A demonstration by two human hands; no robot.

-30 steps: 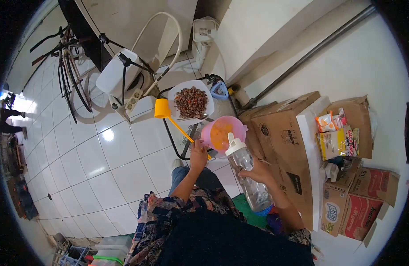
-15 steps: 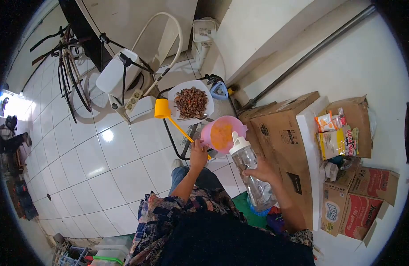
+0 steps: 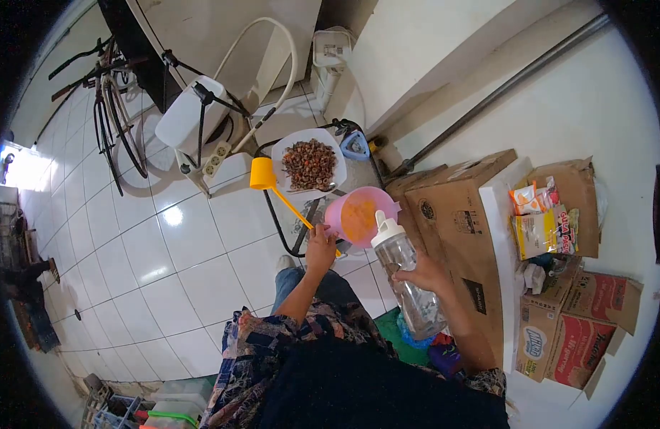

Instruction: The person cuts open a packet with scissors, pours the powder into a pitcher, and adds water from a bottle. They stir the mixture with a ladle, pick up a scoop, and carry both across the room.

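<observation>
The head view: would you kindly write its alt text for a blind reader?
The left hand holds a yellow ladle beside a pink container, and the right hand holds a clear bottle; a white bowl of brownish pieces stands just beyond.

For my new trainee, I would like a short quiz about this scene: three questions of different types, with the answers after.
1. Multiple choice: what does the right hand hold?
A) a cardboard box
B) a clear bottle
C) a bicycle

2. True or false: the left hand holds the yellow dipper by its handle.

3. Fill in: the container with the orange contents is ____ in colour.

Key: 1. B; 2. True; 3. pink.
</observation>
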